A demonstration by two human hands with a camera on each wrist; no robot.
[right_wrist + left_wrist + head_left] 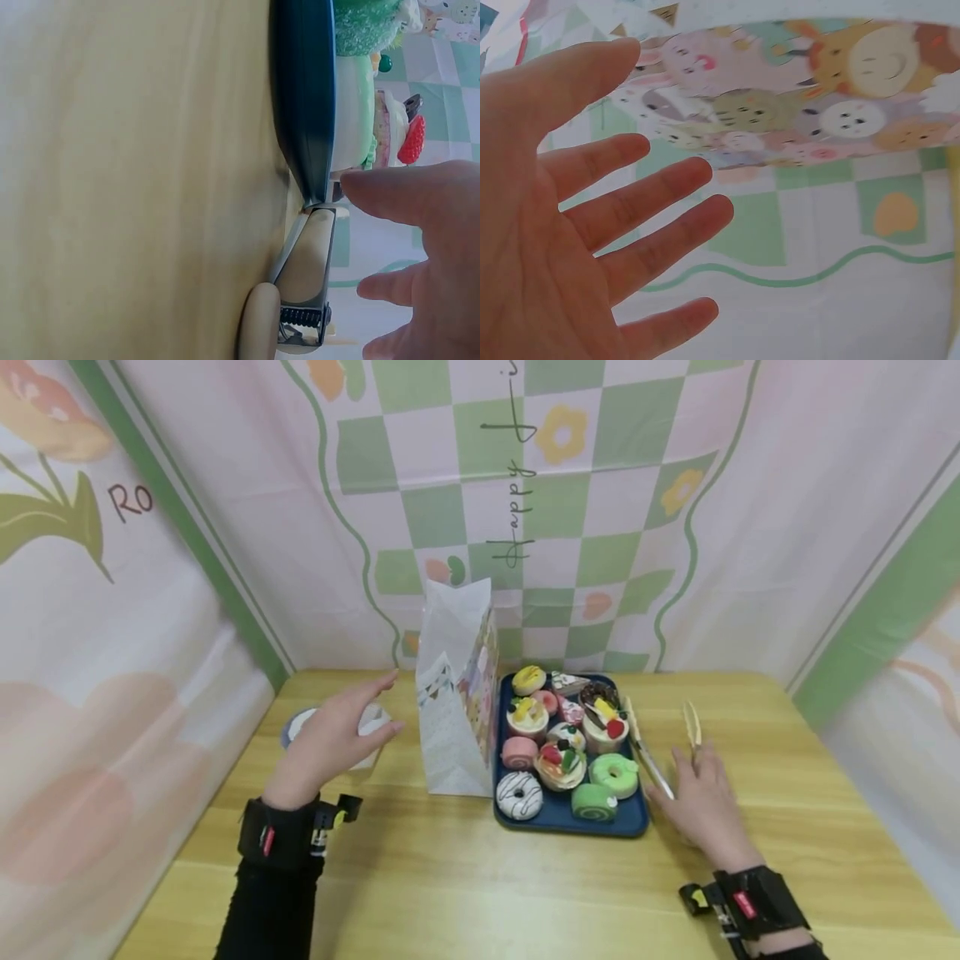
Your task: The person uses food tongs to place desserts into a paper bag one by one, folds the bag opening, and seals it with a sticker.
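Printed drapes [570, 527] round three sides of a table [480, 893] mark a curtained booth.

Matt paper bag [452, 743], smooth plastic-looking tray [557, 818], wood-grain table [480, 893], metal-sprung tongs [306, 266]

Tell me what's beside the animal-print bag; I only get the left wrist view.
Observer: A blue tray of pastries, to the right of the bag in the head view.
Operator: And the right hand?
Observer: The right hand is on the far side of that tray, by the tongs.
Operator: Is my left hand touching the bag? Can't judge depth here.
Observer: No, the head view shows a gap between the left hand and the bag.
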